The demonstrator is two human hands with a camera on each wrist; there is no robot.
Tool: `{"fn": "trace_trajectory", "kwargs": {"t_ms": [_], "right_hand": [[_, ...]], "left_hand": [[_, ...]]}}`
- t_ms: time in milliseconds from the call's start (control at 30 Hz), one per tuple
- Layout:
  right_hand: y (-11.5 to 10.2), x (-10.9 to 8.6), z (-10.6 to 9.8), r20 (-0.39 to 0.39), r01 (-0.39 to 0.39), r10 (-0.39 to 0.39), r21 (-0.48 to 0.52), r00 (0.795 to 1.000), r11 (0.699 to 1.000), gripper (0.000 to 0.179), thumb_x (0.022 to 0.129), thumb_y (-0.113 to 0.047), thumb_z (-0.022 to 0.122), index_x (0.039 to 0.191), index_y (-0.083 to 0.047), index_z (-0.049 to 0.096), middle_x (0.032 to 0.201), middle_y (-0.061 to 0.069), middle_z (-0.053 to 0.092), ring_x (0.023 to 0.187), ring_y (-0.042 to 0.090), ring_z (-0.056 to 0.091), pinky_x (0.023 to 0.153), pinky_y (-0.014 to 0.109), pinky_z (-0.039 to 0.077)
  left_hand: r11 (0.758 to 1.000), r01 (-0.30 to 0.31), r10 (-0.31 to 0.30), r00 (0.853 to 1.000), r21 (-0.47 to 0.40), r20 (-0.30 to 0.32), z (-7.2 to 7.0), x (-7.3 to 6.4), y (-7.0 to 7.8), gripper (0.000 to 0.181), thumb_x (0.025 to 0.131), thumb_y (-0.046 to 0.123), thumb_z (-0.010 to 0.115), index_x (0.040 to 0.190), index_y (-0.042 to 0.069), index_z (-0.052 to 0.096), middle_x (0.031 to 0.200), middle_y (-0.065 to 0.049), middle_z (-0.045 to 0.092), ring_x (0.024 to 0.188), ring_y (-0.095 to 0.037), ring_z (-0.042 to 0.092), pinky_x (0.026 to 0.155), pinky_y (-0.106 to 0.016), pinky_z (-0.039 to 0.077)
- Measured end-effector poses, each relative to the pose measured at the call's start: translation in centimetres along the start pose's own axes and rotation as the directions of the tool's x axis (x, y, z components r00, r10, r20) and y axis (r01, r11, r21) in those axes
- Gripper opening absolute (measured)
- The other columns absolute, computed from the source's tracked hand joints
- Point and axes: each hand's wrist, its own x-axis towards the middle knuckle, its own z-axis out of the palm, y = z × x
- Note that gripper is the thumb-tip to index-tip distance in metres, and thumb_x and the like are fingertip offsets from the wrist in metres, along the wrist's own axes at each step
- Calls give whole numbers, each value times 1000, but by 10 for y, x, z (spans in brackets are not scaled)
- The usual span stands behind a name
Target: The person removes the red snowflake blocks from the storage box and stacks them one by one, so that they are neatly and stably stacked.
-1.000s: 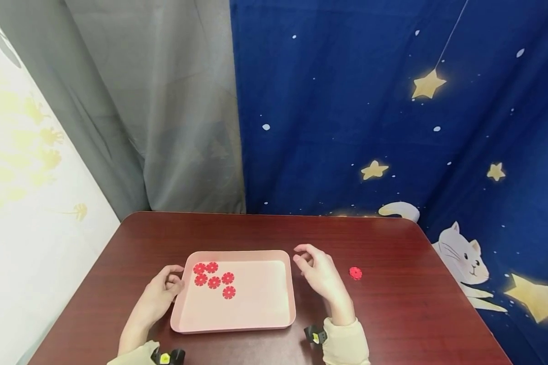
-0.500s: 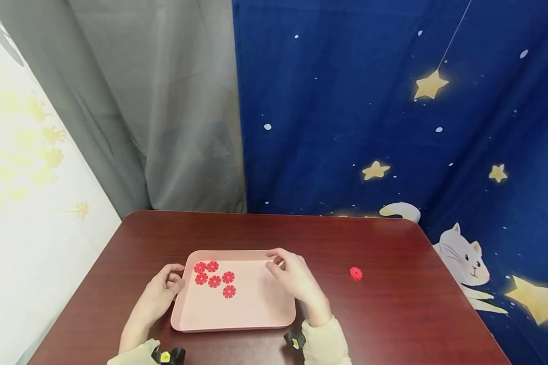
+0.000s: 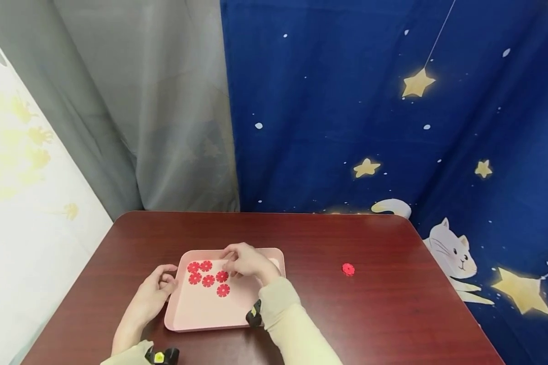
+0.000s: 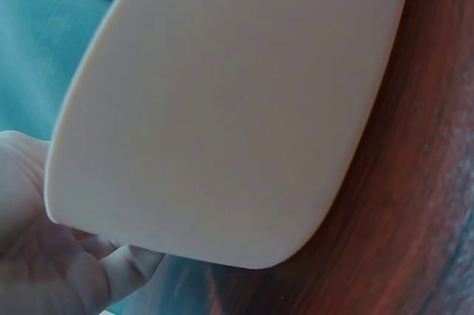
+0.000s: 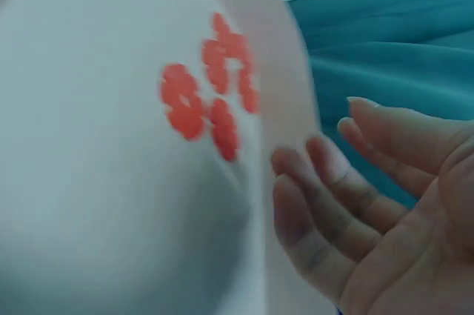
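My right hand (image 3: 246, 261) is over the pink tray (image 3: 192, 319), close to several red notched discs (image 3: 208, 281) lying grouped in its left half. In the right wrist view, the fingers (image 5: 296, 215) are spread and lightly bent, with nothing between them and the thumb. My left hand (image 3: 150, 294) rests beside the tray's left wall, its fingertips right at the rim and its fingers loosely bent. Seen from the left wrist, the tray's wall (image 4: 222, 122) fills most of the view and hides part of that hand (image 4: 44, 248).
Right of the tray, another red notched disc (image 3: 348, 269) lies on the dark red wooden table (image 3: 319, 233). Behind the table hang a grey curtain (image 3: 187, 126) and a blue star-printed curtain (image 3: 324, 126). A black wrist camera (image 3: 253, 314) overlaps the tray's near right corner.
My right hand has moved left from beside the tray's right edge to over its inside, near the discs. My left hand stays at the left wall. The head view has shifted slightly.
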Motion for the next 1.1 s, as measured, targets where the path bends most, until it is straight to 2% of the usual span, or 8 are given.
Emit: {"fn": "trace_trajectory", "kwargs": {"t_ms": [167,300,400,500,600,667,833,1100], "right_hand": [[8,9,21,4,-145,145,-9,989,989,29,81,2,74,108,-5,67,75,16,65,56,24,58,51,29,46],[16,13,30,-54,-186,184,-29,981,982,33,74,2,81,102,-9,68,93,9,63,64,16,50,56,26,43],[20,14,32,-93,-181,174,-75,980,981,33,71,1,82,97,-11,69,103,3,58,69,16,48,60,26,42],[19,15,34,-92,-174,166,-85,982,981,29,70,4,81,93,-10,69,90,4,58,68,16,46,58,26,41],[16,15,38,-93,-160,149,-117,984,980,26,70,6,80,87,-8,67,75,3,52,63,14,43,54,24,38],[16,15,41,-97,-159,146,-149,985,976,25,71,5,80,85,-8,65,70,2,48,62,14,42,52,24,36],[16,15,43,-90,-155,139,-211,986,965,26,73,2,81,86,-11,62,75,2,48,65,14,42,56,26,35],[17,14,37,-90,-147,132,-180,987,973,29,72,3,81,87,-13,62,80,3,50,67,16,44,58,27,38]], "left_hand": [[1000,10,-10,1000,-21,0,3,-1,-3,38,99,8,55,135,0,43,97,-11,53,78,-20,55,63,-29,48],[1000,9,-9,1000,-26,-8,3,-2,-1,37,98,6,54,134,1,44,97,-11,53,79,-21,56,64,-30,49],[1000,3,-3,1000,-29,-5,3,-3,0,37,98,7,55,134,1,44,97,-12,53,81,-23,55,65,-31,48],[1000,0,0,1000,-26,-8,1,-3,1,37,98,7,55,134,2,44,97,-12,53,82,-23,55,66,-31,49],[1000,1,-1,1000,-16,-13,-1,-4,1,38,98,7,55,134,2,44,97,-12,53,82,-23,55,66,-30,48],[1000,3,-3,1000,-9,-15,-2,-5,0,38,98,7,55,134,1,44,97,-12,53,81,-23,55,65,-29,47],[1000,9,-9,1000,5,-15,-3,-6,0,38,98,8,55,134,1,44,97,-11,53,80,-22,54,64,-29,45],[1000,-12,12,1000,-2,-11,-2,-3,3,37,98,8,55,134,2,44,97,-12,54,81,-23,55,64,-29,46]]}}
